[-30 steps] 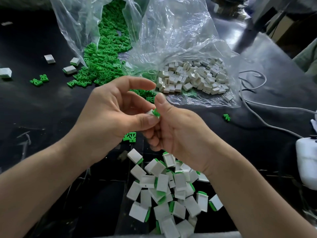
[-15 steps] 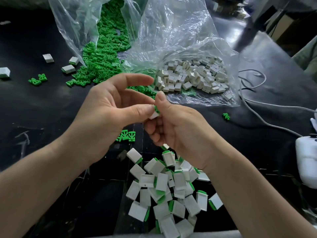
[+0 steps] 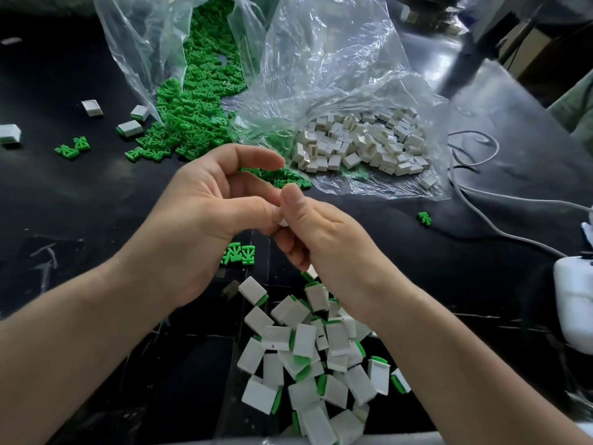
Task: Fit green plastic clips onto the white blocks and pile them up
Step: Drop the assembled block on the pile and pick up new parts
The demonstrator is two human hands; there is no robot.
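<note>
Black tabletop spreads beneath. Left hand and right hand pinch one white block, mostly hidden, seemingly between thumbs; clipped pile lies below their fingers.

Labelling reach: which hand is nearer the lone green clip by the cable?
Right. The right hand sits left of the lone green clip; the left hand is beyond it, farther left.

Above the heap of clipped white plastic blocks, just a corner of a small white plastic block peeks out between left hand and right hand, any green plastic clip on it hidden. Heap's near end: cut off by the bottom edge.
</note>
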